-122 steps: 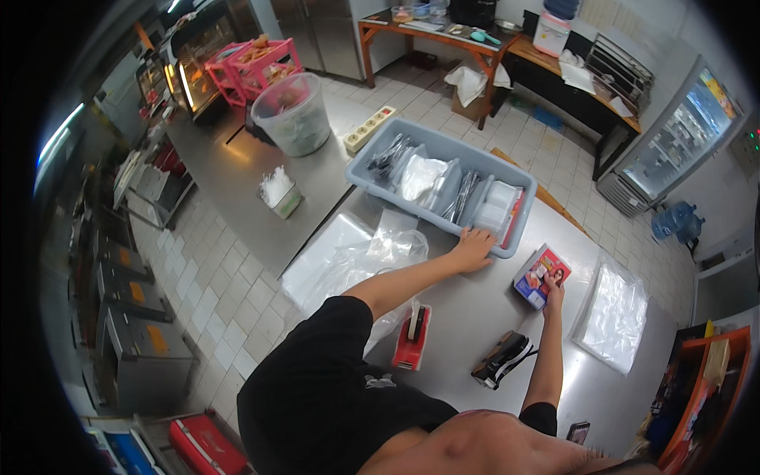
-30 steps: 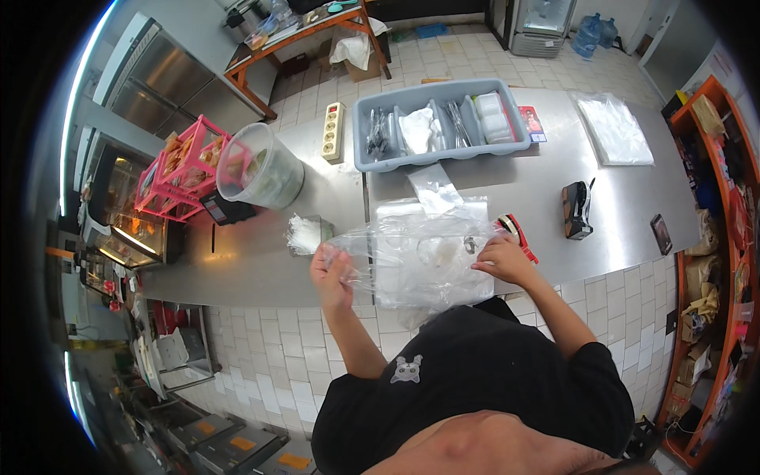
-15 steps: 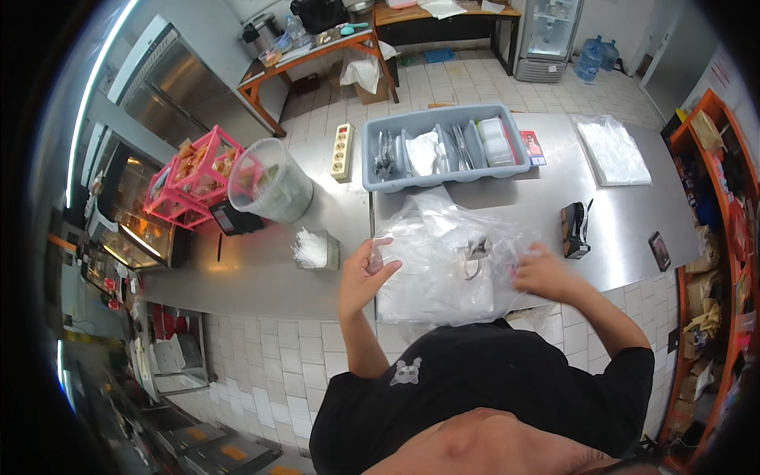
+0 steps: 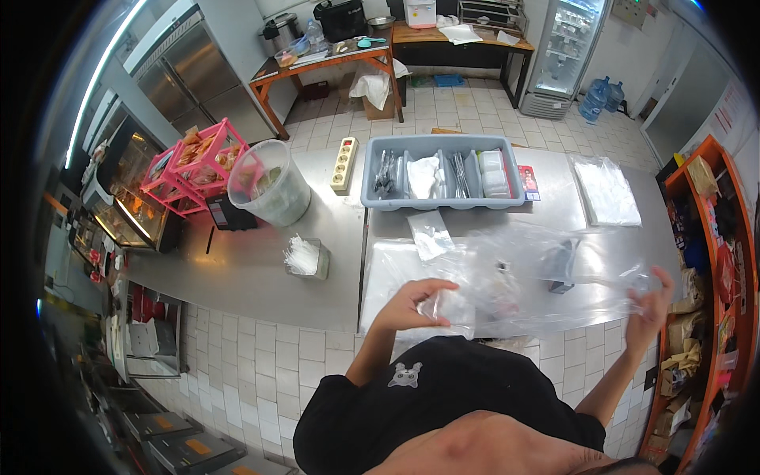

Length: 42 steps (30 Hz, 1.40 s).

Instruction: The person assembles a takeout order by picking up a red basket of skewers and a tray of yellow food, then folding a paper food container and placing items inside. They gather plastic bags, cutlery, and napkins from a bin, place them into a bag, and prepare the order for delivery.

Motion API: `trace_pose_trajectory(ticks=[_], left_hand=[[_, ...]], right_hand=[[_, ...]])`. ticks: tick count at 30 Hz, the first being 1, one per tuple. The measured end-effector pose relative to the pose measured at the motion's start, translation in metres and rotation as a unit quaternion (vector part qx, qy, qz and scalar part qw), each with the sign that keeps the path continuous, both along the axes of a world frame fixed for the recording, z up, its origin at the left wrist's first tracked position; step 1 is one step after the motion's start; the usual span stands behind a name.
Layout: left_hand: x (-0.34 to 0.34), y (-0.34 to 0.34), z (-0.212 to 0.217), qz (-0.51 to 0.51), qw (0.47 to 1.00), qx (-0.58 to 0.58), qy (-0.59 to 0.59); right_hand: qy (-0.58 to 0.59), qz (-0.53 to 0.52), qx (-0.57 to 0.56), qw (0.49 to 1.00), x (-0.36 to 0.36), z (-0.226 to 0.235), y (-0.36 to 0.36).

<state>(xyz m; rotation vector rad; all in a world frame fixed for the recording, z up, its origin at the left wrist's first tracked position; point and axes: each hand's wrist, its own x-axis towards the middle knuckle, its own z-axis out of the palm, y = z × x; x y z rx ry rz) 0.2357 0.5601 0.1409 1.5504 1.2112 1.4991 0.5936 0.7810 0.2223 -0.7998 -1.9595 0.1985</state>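
Observation:
A large clear plastic bag [image 4: 526, 297] is stretched across the front of the steel table, its film wrinkled and see-through. My left hand [image 4: 413, 305], thumb and fingers curled, grips one end of it close to my body. At the far end, my right hand [image 4: 651, 305] holds the film at the table's right side. More flat clear plastic [image 4: 385, 273] lies on the table beside my left hand. Just beyond that rests a small clear and white packet [image 4: 431, 234]. A dark device [image 4: 561, 265] shows partly through the film.
A grey divided cutlery tray [image 4: 443, 204] stands beyond the bag. Left are a container of straws [image 4: 305, 258], a clear bucket [image 4: 273, 194], a pink rack [image 4: 207, 162] and a power strip [image 4: 343, 165]. A pile of plastic bags [image 4: 606, 190] lies back right; orange shelves [image 4: 716, 222] stand beyond.
My right hand has moved far to the right, drawing the bag out from a bunched heap. My left hand has shifted right and nearer my body. The view has tilted upward.

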Motion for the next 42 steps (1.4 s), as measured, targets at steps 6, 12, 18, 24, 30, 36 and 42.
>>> trace_pose_trajectory(ticks=[6,12,18,24,30,36,42], left_hand=[[0.007,0.026,-0.044,-0.099,0.99,-0.067,-0.078],[-0.029,0.062,-0.173,0.313,0.86,-0.202,0.348],[-0.065,0.107,-0.273,0.309,0.762,-0.177,0.541],[-0.132,0.118,-0.238,0.286,0.888,-0.198,0.301],[-0.122,0.069,-0.158,0.248,0.934,-0.254,-0.038],[-0.087,0.126,-0.105,0.313,0.927,-0.118,-0.168],[-0.072,0.26,-0.089,0.276,0.939,0.061,-0.195]], right_hand=[[0.383,-0.019,-0.183,0.905,0.067,-0.013,0.006],[0.335,-0.061,-0.26,0.904,0.091,-0.024,0.002],[0.173,-0.023,-0.203,0.963,0.097,-0.024,-0.003],[0.211,-0.01,-0.182,0.96,0.12,-0.022,-0.011],[0.249,-0.051,-0.178,0.951,0.131,-0.029,-0.01],[0.222,-0.048,-0.18,0.957,0.122,-0.022,0.002],[0.15,-0.107,-0.166,0.969,0.122,-0.021,0.002]])
